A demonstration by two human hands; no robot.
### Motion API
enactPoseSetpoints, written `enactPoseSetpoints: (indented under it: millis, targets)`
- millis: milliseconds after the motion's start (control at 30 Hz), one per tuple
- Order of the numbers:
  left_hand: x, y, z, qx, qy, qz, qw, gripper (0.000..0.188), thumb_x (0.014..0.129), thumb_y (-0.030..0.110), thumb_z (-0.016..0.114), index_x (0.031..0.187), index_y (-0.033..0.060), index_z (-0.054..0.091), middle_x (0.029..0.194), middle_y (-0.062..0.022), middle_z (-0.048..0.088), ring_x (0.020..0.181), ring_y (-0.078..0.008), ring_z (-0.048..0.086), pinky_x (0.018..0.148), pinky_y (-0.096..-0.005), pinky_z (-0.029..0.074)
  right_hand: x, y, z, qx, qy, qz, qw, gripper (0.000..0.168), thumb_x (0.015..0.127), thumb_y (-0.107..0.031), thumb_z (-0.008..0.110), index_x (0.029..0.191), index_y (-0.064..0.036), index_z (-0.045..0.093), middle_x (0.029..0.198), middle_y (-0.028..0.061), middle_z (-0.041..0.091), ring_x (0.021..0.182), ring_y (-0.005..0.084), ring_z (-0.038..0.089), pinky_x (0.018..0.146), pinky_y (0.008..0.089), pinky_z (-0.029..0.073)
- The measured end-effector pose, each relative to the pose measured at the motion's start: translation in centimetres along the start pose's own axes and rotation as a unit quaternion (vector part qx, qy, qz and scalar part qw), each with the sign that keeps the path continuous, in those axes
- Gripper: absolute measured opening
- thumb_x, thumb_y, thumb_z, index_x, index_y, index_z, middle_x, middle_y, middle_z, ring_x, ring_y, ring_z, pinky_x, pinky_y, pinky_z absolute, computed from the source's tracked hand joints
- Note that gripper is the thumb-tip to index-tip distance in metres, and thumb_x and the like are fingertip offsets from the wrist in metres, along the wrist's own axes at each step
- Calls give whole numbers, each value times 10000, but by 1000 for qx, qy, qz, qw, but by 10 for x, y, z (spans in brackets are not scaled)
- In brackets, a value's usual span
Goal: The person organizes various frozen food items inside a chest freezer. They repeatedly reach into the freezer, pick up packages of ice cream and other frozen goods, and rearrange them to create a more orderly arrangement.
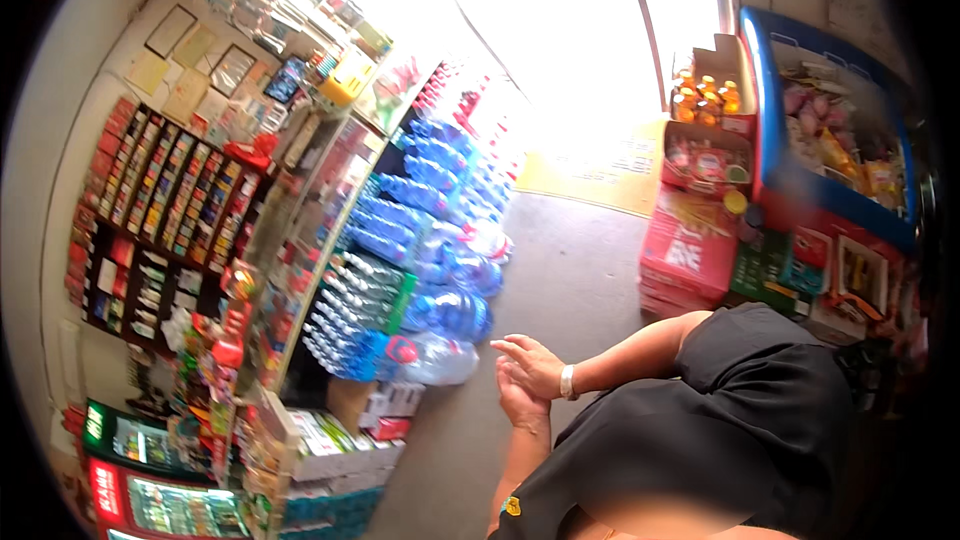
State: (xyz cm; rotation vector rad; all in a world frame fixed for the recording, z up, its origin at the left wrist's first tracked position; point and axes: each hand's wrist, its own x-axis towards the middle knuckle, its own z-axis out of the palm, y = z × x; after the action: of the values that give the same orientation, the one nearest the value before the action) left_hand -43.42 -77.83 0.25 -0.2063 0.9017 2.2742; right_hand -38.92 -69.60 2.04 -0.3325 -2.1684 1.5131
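In the head view, my right hand (531, 367), with a pale bracelet (568, 382) at its wrist, lies across my left hand (520, 403). The two touch in front of my black clothing (697, 435). Fingers of the right hand are extended and partly apart, and no object shows in it. Much of my left palm and its fingers is covered by the right hand, so what lies between the palms is hidden. Nearest to both hands, just to their left, stands a large clear water bottle (442, 358) with packs of blue-tinted bottles (450, 313) beyond it.
A glass counter (319, 240) runs along the left, with a cigarette rack (176, 184) behind it. Cartons (349, 461) stand at the lower left. Pink boxes (686, 247) and a blue-framed chest freezer (829, 202) stand at the right. A cardboard sheet (592, 165) lies on the grey floor (570, 255) by the bright doorway.
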Motion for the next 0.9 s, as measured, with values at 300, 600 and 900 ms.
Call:
enactPoseSetpoints:
  millis: [300,600,900]
  targets:
    - [168,41,95,6,-97,-134,986,442,933,303,482,1279,35,425,1262,-175,491,1170,-305,493,1008,-445,408,170,23,-61,109,-5,32,993,725,779,-413,729,1381,-171,406,1335,190,387,1246,335,422,1017,417,390]
    - [384,-29,245,4,-242,-359,901,210,904,164,497,1094,79,519,1105,-148,594,998,-286,590,781,-417,528,300,135,-210,595,256,168,743,280,989,-211,408,1100,-3,558,1031,133,607,923,259,616,789,405,538]
    - [532,81,454,32,-430,-119,895,189,969,232,479,986,64,563,966,-112,582,865,-194,571,612,-303,505,385,3,-385,157,514,-97,838,255,977,-296,478,1051,-79,591,918,27,597,792,88,538,669,215,427]
